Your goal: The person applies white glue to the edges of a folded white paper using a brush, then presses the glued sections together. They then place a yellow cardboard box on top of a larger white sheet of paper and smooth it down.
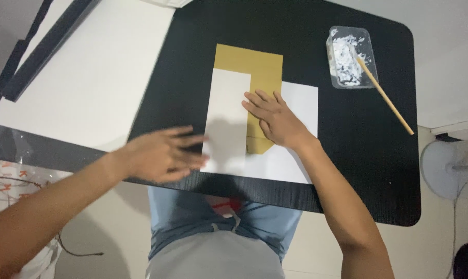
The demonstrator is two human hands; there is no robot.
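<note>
Right hand (275,118): open, fingers spread and pointing far-left, pressed flat on the mustard-yellow envelope (260,67). It grips nothing; the palm rests on the envelope's near end, with the fingertips at the edge of the white strip.

Left hand (164,153): open, fingers extended to the right, blurred. It sits at the near-left edge of the black table (358,144), with its fingertips just beside the near-left corner of the white strip. Whether it touches the paper cannot be determined.

Envelope: lies flat near the table centre, long axis running near to far. A narrow white paper strip (227,121) covers its left part. A wider white sheet (296,134) lies under it, showing on the right and at the near side.

Clear plastic tray (351,57): at the far-right of the table, well apart from both hands, holding white paste. A wooden stick (386,97) rests in it, the handle slanting towards the near-right.

A large white board (89,72) lies to the left of the table
</note>
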